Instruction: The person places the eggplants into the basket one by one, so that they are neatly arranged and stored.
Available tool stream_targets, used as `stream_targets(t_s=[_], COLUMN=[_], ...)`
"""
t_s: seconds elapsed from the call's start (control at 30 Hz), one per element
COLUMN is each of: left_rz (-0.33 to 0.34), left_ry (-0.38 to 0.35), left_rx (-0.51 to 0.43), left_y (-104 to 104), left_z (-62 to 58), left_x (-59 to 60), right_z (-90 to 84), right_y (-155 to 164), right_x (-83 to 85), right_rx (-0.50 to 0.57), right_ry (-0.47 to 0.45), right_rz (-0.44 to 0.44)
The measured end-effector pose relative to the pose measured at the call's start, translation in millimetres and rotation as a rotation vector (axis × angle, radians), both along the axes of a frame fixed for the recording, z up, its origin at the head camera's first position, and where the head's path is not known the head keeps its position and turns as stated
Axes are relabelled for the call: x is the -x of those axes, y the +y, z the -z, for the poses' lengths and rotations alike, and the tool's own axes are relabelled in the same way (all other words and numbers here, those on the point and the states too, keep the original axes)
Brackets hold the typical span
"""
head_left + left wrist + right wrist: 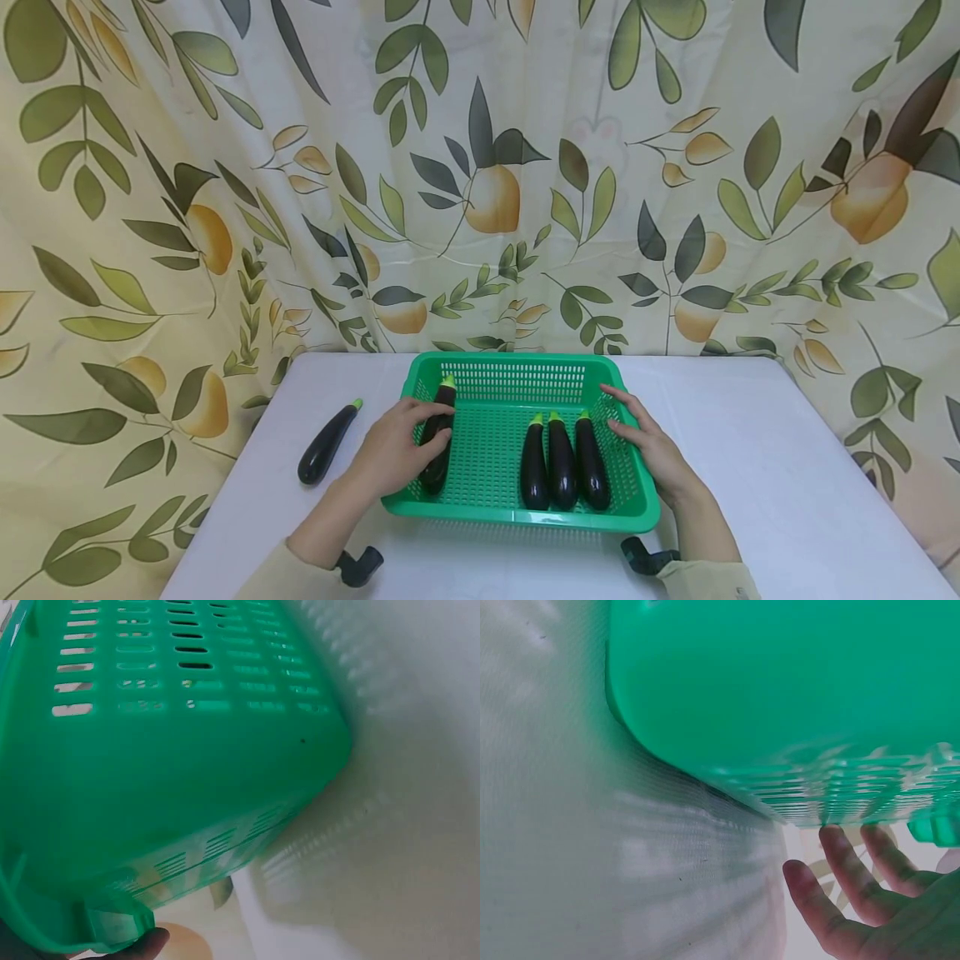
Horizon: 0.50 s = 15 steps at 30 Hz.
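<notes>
A green plastic basket [525,518] with perforated walls stands on the table, three eggplants [562,467] side by side in its right half. Along its left wall another eggplant [433,473] lies partly covered by my left hand [397,446]. That hand grips the basket's left side, thumb and index finger reaching over the rim; a fingertip [154,943] shows outside near the rim in the left wrist view. My right hand [660,450] holds the opposite side, thumb and a finger over the rim. In the right wrist view, several fingers [851,874] lie outside the wall.
A loose eggplant [327,443] lies on the white table [780,467], left of the basket. A curtain [555,200] with printed leaves and fruit hangs behind the table's back edge. Black wrist-worn devices [360,567] sit below both hands.
</notes>
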<state>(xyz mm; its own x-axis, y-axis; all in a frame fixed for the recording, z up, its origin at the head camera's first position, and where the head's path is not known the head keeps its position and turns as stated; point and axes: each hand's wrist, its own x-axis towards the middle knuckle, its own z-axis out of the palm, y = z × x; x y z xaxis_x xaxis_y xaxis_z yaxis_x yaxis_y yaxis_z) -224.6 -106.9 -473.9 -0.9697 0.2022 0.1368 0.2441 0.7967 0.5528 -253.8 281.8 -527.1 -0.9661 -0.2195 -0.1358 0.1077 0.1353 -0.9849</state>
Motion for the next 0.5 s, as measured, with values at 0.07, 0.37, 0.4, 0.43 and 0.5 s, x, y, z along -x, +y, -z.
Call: stream_targets(t_s=[0.07, 0.37, 0.4, 0.43, 0.5], left_rz=[0.004, 0.019, 0.02, 0.021, 0.024], left_ry=[-0.004, -0.02, -0.018, -0.015, -0.003], left_rx=[-0.001, 0.007, 0.008, 0.012, 0.023], left_y=[2, 10, 10, 11, 13], left_z=[0.5, 4.9, 5.4, 5.9, 7.1], left_x=[0.4, 1.9, 2.0, 2.2, 2.7], right_z=[-0.1, -0.5, -0.6, -0.7, -0.7], right_y=[0, 0, 0, 0, 0], right_x=[-0.1, -0.2, -0.2, -0.1, -0.1], right_rx=[0.0, -0.001, -0.001, -0.002, -0.003], right_ry=[-0.001, -0.003, -0.002, -0.001, -0.002], right_rz=[0.002, 0.0, 0.0, -0.001, 0.001])
